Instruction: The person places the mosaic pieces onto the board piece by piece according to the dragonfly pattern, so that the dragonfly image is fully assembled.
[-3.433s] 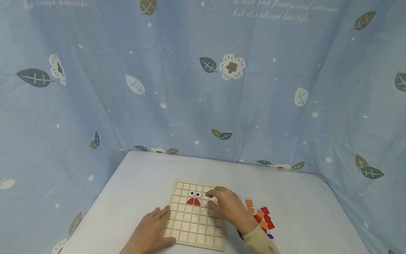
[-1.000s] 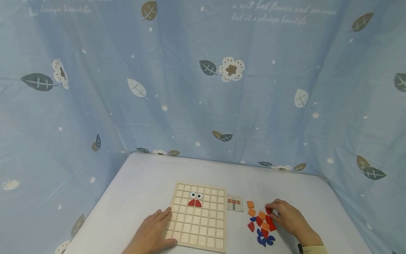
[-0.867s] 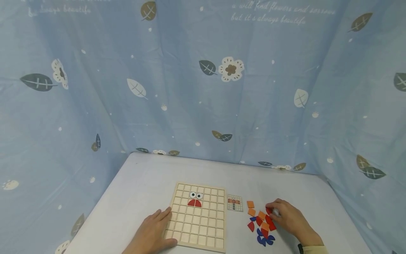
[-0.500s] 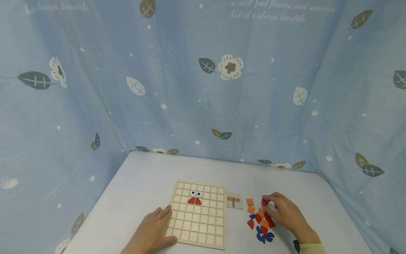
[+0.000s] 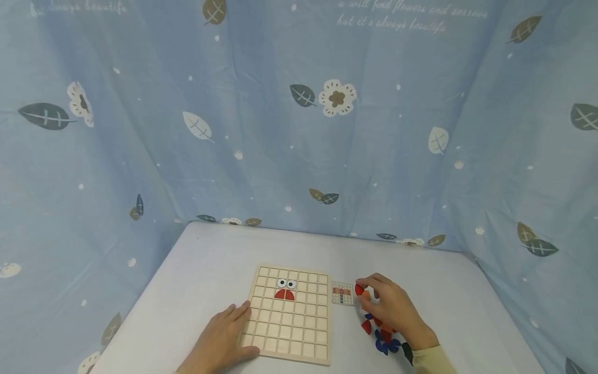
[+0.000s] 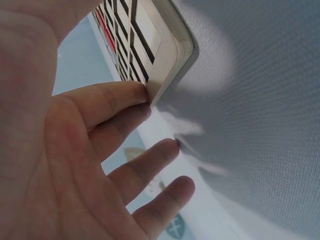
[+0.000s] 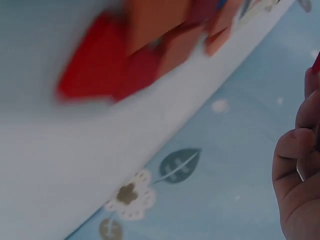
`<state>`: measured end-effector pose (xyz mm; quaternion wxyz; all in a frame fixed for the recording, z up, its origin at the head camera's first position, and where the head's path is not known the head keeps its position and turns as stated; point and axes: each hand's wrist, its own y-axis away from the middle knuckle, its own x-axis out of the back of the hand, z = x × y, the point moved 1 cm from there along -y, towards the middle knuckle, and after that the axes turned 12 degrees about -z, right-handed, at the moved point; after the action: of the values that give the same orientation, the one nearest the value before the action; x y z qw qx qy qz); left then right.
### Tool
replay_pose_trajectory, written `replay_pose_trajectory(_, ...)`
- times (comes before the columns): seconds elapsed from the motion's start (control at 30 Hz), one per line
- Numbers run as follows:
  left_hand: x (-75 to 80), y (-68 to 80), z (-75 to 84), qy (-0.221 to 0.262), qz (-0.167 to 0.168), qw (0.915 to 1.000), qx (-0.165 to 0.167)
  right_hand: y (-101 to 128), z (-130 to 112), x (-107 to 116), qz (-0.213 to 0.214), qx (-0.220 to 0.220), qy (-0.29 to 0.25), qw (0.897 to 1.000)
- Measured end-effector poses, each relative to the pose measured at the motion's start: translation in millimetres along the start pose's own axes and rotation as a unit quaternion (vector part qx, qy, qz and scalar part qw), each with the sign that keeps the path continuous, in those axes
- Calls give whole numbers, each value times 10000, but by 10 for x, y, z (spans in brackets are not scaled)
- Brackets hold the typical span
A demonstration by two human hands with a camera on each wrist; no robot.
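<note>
A wooden grid board (image 5: 289,324) lies on the white table. Two eye tiles (image 5: 286,283) sit side by side in its upper cells, with two red quarter-round tiles (image 5: 284,294) directly below them. My left hand (image 5: 221,335) rests at the board's left edge; in the left wrist view its straight fingers (image 6: 115,97) touch the rim. My right hand (image 5: 391,305) pinches a red tile (image 5: 359,290) between thumb and fingertips, raised over the loose pieces. Only a sliver of that red tile (image 7: 317,64) shows in the right wrist view.
A small printed pattern card (image 5: 343,293) lies just right of the board. Loose blue tiles (image 5: 385,346), red tiles (image 5: 366,326) and orange tiles are heaped under and in front of the right hand. A blue patterned curtain (image 5: 299,130) surrounds the table's back and sides.
My right hand went from the board to the loose tiles, picked up a red tile, and has moved left with it toward the card. The left hand stays at the board's edge.
</note>
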<state>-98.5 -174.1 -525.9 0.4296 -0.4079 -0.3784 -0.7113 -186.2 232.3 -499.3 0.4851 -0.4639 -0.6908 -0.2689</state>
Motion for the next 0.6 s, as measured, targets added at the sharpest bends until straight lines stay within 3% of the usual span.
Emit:
replay_pose_trajectory(0.13,-7,-10,-1,-3,18,10000,-25,-93,-134,-52,156,605,-90,9980)
replay_pose_trajectory(0.43,-12,-25,-14,-6,0,10000,13,-342,-509,-251,280,1521,-24,9880)
replay_pose_trajectory(0.6,-7,-26,-19,2,-19,10000,5,-496,-738,-348,54,1971,254,9800)
